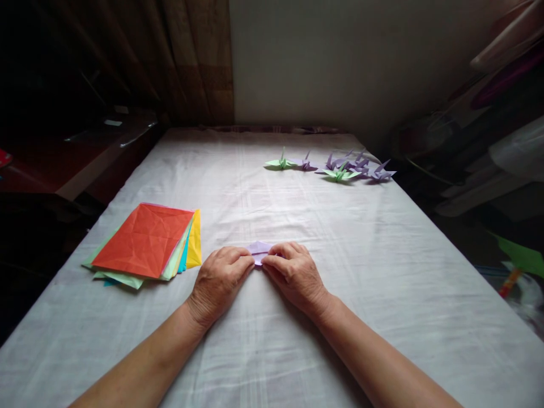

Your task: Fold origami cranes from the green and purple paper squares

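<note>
Left hand [220,276] and right hand [298,276] pinch a folded lilac origami sheet [259,248], multicolored paper stack [142,241] near the left, green and purple paper cranes [340,175] farther back on the tabletop [382,272]

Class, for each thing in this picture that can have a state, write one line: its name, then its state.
Lavender paper: partly hidden, folded, held between both hands
Left hand: closed on the paper's left side
Right hand: closed on its right side
Paper stack: uneven, edges fanned out
Red top sheet: creased
Light green cranes: folded, wings spread
Purple cranes: folded, mostly clustered
Tablecloth: spread, lightly wrinkled
</note>
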The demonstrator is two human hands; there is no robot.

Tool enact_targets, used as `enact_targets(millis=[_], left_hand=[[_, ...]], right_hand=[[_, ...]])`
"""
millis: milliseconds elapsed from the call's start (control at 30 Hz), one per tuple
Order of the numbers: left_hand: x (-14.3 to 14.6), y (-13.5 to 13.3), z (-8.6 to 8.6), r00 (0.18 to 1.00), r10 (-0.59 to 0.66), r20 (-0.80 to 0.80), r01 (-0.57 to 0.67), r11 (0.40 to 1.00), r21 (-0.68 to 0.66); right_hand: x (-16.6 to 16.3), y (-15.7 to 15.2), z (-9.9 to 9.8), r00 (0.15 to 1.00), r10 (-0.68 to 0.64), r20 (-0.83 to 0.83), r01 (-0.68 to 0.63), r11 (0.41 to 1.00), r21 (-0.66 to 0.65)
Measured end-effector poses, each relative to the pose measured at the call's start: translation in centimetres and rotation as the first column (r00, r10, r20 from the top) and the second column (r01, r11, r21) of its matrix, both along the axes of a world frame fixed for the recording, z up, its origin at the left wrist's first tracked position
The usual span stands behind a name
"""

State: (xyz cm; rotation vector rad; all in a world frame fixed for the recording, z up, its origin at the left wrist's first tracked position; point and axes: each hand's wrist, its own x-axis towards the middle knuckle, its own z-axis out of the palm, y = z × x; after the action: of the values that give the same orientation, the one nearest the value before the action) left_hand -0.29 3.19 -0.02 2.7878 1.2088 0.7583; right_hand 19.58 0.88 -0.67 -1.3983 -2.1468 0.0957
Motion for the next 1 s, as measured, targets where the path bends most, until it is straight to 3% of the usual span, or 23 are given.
enact_targets(millis=[333,1000], left_hand=[[0.25,0.41,0.31,0.994,0.073,0.086,-0.054,0.977,-0.207],[0.76,0.66,0.43,0.981,0.160,0.108,-0.126,0.953,-0.275]], right_hand=[[-0.42,0.80,0.44,0.995,-0.098,-0.010,0.095,0.985,-0.143],[-0.66,0.95,0.28,0.987,-0.137,-0.089,0.122,0.981,-0.154]])
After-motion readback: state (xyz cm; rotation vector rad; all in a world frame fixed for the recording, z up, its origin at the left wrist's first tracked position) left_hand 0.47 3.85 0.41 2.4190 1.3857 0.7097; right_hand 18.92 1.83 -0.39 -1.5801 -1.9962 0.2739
